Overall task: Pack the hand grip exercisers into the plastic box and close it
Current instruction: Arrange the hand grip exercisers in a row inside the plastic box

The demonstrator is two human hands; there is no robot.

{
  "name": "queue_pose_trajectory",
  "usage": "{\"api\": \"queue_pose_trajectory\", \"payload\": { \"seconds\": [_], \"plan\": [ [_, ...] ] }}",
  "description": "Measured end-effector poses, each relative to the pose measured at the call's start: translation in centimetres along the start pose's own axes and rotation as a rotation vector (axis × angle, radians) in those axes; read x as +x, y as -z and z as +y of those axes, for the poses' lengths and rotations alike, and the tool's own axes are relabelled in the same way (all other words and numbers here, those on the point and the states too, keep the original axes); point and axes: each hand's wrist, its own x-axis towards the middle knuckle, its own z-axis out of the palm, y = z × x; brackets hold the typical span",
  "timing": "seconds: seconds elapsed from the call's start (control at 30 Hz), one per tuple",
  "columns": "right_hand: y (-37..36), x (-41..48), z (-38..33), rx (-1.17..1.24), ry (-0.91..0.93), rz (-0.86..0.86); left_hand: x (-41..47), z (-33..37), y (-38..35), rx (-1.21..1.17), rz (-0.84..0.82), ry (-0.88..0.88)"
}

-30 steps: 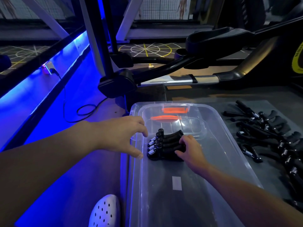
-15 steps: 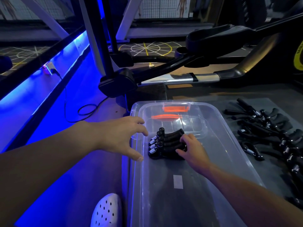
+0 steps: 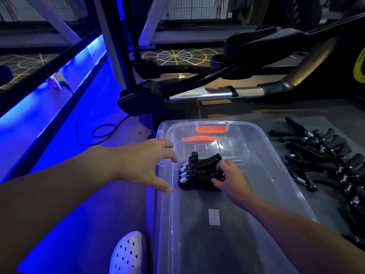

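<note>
Black grips (image 3: 199,173) lie stacked in the box (image 3: 280,175), their handles grasped by your right hand (image 3: 231,178). Your left hand (image 3: 144,163), spread and released, hangs just left of them, over the box rim.

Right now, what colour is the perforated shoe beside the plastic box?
The shoe is white, dotted with holes; head view.
</note>
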Motion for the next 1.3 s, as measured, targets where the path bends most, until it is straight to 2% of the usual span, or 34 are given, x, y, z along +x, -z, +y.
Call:
{"api": "queue_pose_trajectory", "payload": {
  "seconds": [0.53,0.93,1.1,1.3],
  "plan": [
    [-0.1,0.1,-0.1,0.089,-0.069,-0.007,0.0,0.0,0.0,0.019,0.001,0.005],
    [0.6,0.2,-0.9,0.038,-0.09,-0.032,0.5,0.5,0.8,0.054,-0.057,0.028],
    [2.4,0.4,-2.7,0.123,-0.057,0.055,1.3,1.2,1.9,0.062,-0.032,0.034],
    [7.4,0.4,-4.9,0.211,0.029,0.226,2.9,3.9,4.0,0.094,0.122,-0.019]
  ]
}}
